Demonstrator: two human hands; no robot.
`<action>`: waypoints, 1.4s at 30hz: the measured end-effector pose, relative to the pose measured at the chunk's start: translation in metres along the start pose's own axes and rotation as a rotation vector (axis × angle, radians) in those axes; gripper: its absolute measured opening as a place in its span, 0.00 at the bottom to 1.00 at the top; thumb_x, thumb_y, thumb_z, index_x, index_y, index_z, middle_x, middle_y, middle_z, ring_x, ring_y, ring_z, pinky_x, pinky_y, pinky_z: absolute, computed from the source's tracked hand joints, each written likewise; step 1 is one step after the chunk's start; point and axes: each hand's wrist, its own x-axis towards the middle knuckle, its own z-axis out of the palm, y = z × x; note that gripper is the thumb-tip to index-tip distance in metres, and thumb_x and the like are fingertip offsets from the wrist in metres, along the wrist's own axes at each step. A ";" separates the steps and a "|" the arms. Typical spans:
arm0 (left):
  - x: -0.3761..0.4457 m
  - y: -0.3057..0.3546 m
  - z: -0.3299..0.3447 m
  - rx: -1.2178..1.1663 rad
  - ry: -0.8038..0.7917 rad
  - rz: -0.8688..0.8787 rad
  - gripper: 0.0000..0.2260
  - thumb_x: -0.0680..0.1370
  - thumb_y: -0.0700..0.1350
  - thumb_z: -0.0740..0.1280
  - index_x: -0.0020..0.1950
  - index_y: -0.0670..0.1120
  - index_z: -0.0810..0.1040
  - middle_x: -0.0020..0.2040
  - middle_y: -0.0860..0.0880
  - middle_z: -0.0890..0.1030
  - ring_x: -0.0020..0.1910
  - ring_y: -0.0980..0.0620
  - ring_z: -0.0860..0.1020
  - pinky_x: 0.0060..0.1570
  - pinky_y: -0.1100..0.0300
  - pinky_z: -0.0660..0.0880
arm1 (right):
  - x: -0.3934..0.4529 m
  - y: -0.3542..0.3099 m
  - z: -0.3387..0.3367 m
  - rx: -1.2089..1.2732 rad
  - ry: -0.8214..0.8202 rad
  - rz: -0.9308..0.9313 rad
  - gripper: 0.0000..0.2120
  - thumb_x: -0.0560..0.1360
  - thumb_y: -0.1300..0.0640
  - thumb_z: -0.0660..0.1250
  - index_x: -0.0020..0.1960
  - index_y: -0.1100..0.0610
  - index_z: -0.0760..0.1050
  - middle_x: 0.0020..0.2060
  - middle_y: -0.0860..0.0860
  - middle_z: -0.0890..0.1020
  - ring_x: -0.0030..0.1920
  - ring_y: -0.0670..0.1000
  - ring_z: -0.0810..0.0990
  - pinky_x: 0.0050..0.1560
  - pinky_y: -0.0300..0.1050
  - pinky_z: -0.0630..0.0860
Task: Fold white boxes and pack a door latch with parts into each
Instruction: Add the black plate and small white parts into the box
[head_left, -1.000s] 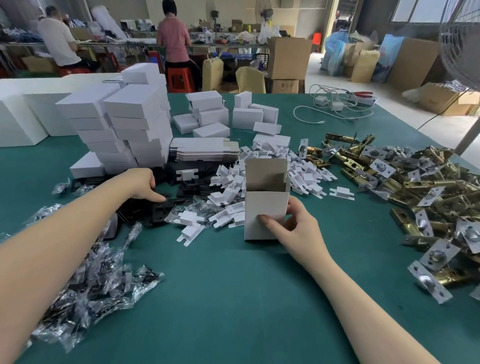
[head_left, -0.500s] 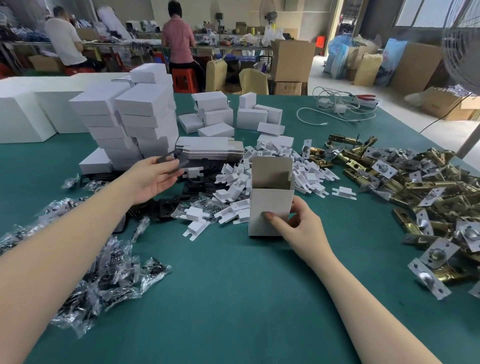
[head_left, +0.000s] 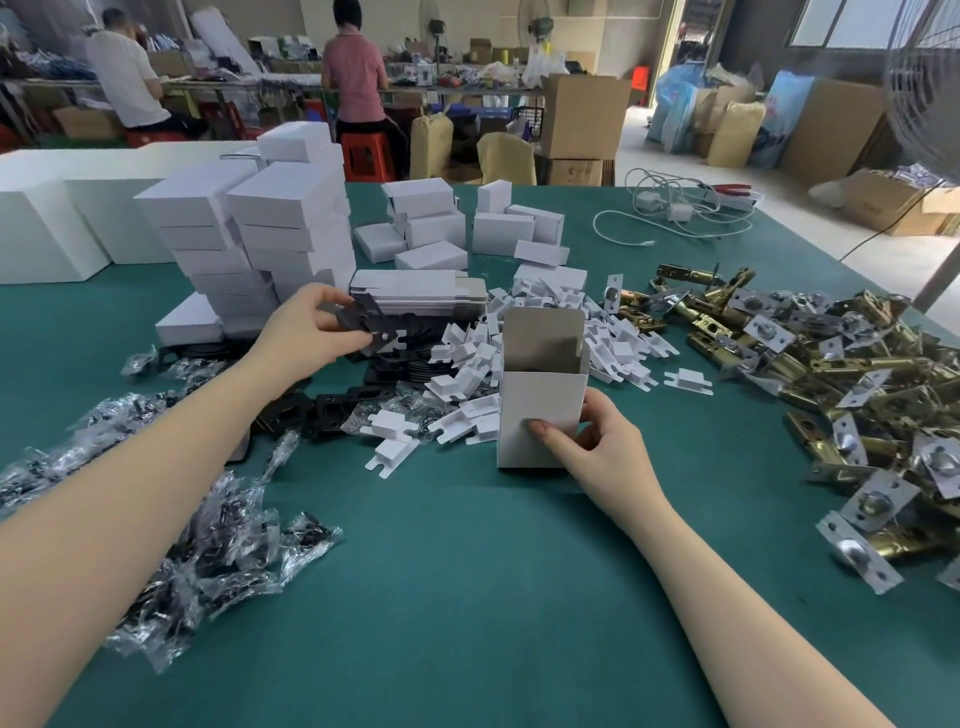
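Observation:
An open white box (head_left: 540, 395) stands upright on the green table (head_left: 467, 597), top flap raised. My right hand (head_left: 597, 447) grips its lower right side, thumb across the front. My left hand (head_left: 306, 332) is lifted above the heap of black plates (head_left: 332, 410) and pinches one black plate (head_left: 363, 317) between thumb and fingers. Brass door latches (head_left: 841, 395) lie heaped to the right. Small white card inserts (head_left: 467, 379) are scattered behind and left of the box. Clear bags of small parts (head_left: 208, 545) lie at lower left.
Stacks of closed white boxes (head_left: 260, 228) rise at the back left, with flat unfolded boxes (head_left: 421, 291) beside them. White cables and chargers (head_left: 675, 208) lie at the far right of the table. Two people work at benches behind. A fan (head_left: 924, 83) stands at right.
My left hand picked a black plate out of the heap and lifted it up and to the right. My right hand stayed on the upright box.

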 end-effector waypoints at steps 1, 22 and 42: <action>0.001 0.003 0.000 -0.188 -0.036 -0.094 0.16 0.77 0.42 0.71 0.63 0.48 0.73 0.45 0.52 0.82 0.40 0.56 0.80 0.44 0.59 0.77 | 0.000 0.000 0.000 0.000 -0.001 0.003 0.16 0.70 0.41 0.73 0.54 0.31 0.71 0.45 0.47 0.81 0.33 0.42 0.71 0.35 0.31 0.71; -0.019 0.023 0.007 -0.070 -0.039 0.140 0.11 0.74 0.40 0.74 0.51 0.56 0.83 0.44 0.60 0.85 0.44 0.63 0.82 0.53 0.67 0.76 | 0.000 0.000 0.000 0.023 0.000 0.002 0.14 0.70 0.40 0.73 0.52 0.32 0.72 0.44 0.43 0.81 0.32 0.41 0.72 0.35 0.31 0.71; -0.025 0.156 0.073 0.628 -0.626 0.608 0.12 0.79 0.48 0.69 0.62 0.52 0.76 0.42 0.62 0.77 0.46 0.57 0.76 0.42 0.68 0.69 | 0.002 0.004 0.001 -0.022 0.008 0.021 0.21 0.71 0.38 0.71 0.61 0.42 0.73 0.43 0.43 0.79 0.32 0.40 0.72 0.33 0.30 0.68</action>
